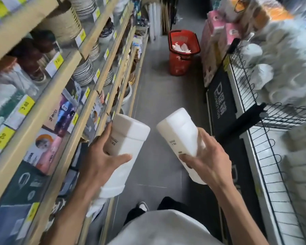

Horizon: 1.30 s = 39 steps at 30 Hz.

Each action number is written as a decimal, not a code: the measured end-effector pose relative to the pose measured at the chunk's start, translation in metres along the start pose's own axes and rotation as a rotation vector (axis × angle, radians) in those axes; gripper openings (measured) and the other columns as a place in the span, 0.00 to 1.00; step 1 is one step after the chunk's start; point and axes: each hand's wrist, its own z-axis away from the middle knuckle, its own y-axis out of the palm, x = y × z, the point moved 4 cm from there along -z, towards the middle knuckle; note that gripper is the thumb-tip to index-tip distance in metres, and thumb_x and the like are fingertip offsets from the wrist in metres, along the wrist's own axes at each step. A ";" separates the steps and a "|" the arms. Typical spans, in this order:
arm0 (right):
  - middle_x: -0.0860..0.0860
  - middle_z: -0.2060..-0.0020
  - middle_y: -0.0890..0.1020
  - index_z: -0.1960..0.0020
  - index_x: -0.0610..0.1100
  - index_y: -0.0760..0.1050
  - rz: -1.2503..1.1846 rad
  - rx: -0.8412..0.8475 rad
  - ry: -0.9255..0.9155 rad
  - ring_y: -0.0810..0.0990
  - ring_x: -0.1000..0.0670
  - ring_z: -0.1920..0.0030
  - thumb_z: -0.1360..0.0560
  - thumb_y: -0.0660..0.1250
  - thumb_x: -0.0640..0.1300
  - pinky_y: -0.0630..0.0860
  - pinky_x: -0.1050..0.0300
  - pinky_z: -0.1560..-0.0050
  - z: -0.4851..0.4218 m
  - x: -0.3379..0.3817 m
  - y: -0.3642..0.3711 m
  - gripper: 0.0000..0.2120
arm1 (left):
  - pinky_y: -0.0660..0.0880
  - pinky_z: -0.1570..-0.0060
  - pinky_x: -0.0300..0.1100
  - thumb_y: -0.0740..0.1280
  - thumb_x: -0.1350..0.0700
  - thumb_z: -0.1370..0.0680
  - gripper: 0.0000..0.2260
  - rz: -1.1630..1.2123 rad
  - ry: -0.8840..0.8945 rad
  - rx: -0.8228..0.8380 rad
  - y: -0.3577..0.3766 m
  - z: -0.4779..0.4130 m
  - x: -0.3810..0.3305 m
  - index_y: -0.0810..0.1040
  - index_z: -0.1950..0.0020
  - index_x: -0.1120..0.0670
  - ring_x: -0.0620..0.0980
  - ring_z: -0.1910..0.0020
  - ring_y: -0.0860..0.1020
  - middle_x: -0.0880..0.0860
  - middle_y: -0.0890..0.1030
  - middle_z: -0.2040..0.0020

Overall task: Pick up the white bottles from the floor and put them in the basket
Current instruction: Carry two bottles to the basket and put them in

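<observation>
My left hand (102,156) grips a white bottle (125,138) around its middle, and a second white bottle (111,189) seems tucked under it against my palm. My right hand (207,158) holds another white bottle (180,131), tilted with its base pointing up and away. Both hands are raised over the aisle floor. The red basket (180,64) stands on the grey floor farther down the aisle, with several white items inside it.
Wooden shelves (65,96) with plates, bowls and boxed goods line the left side. A black wire rack (272,138) with white wrapped goods lines the right. Pink packages (217,36) stand beside the basket. A narrow grey floor strip (157,103) runs between. My shoe (142,206) is below.
</observation>
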 end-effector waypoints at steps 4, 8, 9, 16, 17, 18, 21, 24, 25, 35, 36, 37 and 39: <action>0.60 0.49 0.77 0.32 0.65 0.64 -0.018 -0.027 0.034 0.77 0.51 0.46 0.40 0.76 0.60 0.78 0.47 0.51 -0.032 -0.001 0.001 0.39 | 0.75 0.53 0.46 0.72 0.36 0.43 0.50 -0.051 0.041 0.012 0.001 -0.044 -0.022 0.52 0.25 0.25 0.43 0.51 0.78 0.44 0.77 0.41; 0.61 0.47 0.77 0.31 0.65 0.64 -0.044 -0.045 0.053 0.76 0.52 0.45 0.40 0.77 0.58 0.76 0.49 0.52 -0.072 -0.007 0.002 0.41 | 0.74 0.53 0.45 0.73 0.37 0.41 0.49 -0.074 0.087 0.009 0.013 -0.086 -0.047 0.50 0.27 0.22 0.47 0.48 0.78 0.42 0.76 0.41; 0.62 0.47 0.76 0.31 0.65 0.64 -0.052 -0.048 0.051 0.76 0.52 0.45 0.40 0.77 0.58 0.76 0.49 0.52 -0.083 -0.008 0.002 0.41 | 0.74 0.53 0.45 0.73 0.36 0.42 0.48 -0.079 0.095 0.001 0.016 -0.096 -0.053 0.49 0.29 0.20 0.47 0.48 0.78 0.42 0.77 0.41; 0.61 0.50 0.77 0.34 0.67 0.64 -0.127 -0.080 0.063 0.76 0.51 0.48 0.40 0.77 0.57 0.77 0.48 0.54 -0.170 -0.014 -0.016 0.38 | 0.76 0.52 0.47 0.72 0.35 0.45 0.50 -0.018 0.053 -0.023 0.038 -0.159 -0.102 0.51 0.27 0.22 0.44 0.48 0.80 0.46 0.79 0.39; 0.60 0.50 0.77 0.33 0.67 0.64 -0.134 -0.090 0.053 0.76 0.51 0.48 0.39 0.77 0.56 0.77 0.48 0.54 -0.184 -0.014 -0.020 0.38 | 0.76 0.54 0.46 0.72 0.35 0.45 0.51 -0.012 0.044 -0.026 0.040 -0.168 -0.107 0.52 0.26 0.24 0.43 0.49 0.79 0.46 0.79 0.39; 0.60 0.50 0.76 0.33 0.66 0.64 -0.133 -0.098 0.044 0.76 0.51 0.48 0.39 0.78 0.56 0.77 0.49 0.54 -0.196 -0.013 -0.024 0.39 | 0.76 0.55 0.46 0.72 0.35 0.45 0.51 -0.013 0.039 -0.028 0.042 -0.176 -0.112 0.52 0.25 0.25 0.42 0.50 0.79 0.46 0.79 0.40; 0.59 0.51 0.76 0.33 0.65 0.65 -0.121 -0.116 0.010 0.76 0.50 0.49 0.39 0.78 0.56 0.74 0.50 0.56 -0.236 -0.011 -0.032 0.38 | 0.79 0.49 0.52 0.73 0.35 0.45 0.51 -0.021 0.047 -0.043 0.045 -0.204 -0.124 0.51 0.27 0.22 0.47 0.48 0.80 0.46 0.79 0.39; 0.59 0.52 0.76 0.33 0.64 0.66 -0.098 -0.116 0.030 0.76 0.49 0.50 0.39 0.78 0.56 0.74 0.51 0.57 -0.271 -0.011 -0.032 0.38 | 0.79 0.47 0.56 0.74 0.35 0.45 0.47 -0.015 0.060 -0.048 0.050 -0.235 -0.136 0.50 0.35 0.15 0.49 0.46 0.80 0.47 0.79 0.38; 0.59 0.52 0.76 0.33 0.64 0.65 -0.100 -0.119 0.033 0.77 0.49 0.51 0.39 0.78 0.56 0.74 0.51 0.57 -0.280 -0.010 -0.032 0.38 | 0.79 0.47 0.56 0.74 0.35 0.45 0.46 -0.014 0.057 -0.050 0.050 -0.243 -0.141 0.50 0.37 0.14 0.48 0.46 0.80 0.47 0.79 0.38; 0.59 0.48 0.77 0.31 0.65 0.63 -0.097 -0.098 0.074 0.78 0.50 0.49 0.38 0.78 0.56 0.78 0.47 0.53 -0.371 0.029 -0.013 0.40 | 0.79 0.46 0.55 0.75 0.36 0.45 0.45 0.037 0.115 -0.044 0.036 -0.363 -0.172 0.54 0.36 0.15 0.46 0.46 0.80 0.43 0.80 0.40; 0.59 0.48 0.78 0.31 0.65 0.63 -0.098 -0.101 0.077 0.78 0.51 0.49 0.38 0.78 0.56 0.78 0.47 0.53 -0.379 0.033 -0.013 0.40 | 0.79 0.45 0.54 0.75 0.37 0.45 0.46 0.043 0.116 -0.039 0.035 -0.373 -0.176 0.54 0.35 0.16 0.46 0.46 0.81 0.43 0.80 0.40; 0.59 0.48 0.78 0.31 0.65 0.63 -0.101 -0.105 0.080 0.78 0.51 0.49 0.38 0.78 0.56 0.79 0.47 0.53 -0.387 0.036 -0.012 0.40 | 0.79 0.45 0.54 0.75 0.37 0.45 0.47 0.047 0.116 -0.031 0.033 -0.384 -0.179 0.54 0.33 0.17 0.45 0.46 0.81 0.42 0.80 0.40; 0.58 0.47 0.78 0.31 0.65 0.63 -0.104 -0.116 0.085 0.78 0.51 0.49 0.39 0.78 0.56 0.79 0.47 0.53 -0.404 0.041 -0.011 0.40 | 0.79 0.45 0.52 0.75 0.37 0.45 0.47 0.051 0.127 -0.016 0.032 -0.405 -0.187 0.55 0.32 0.17 0.42 0.47 0.80 0.42 0.80 0.41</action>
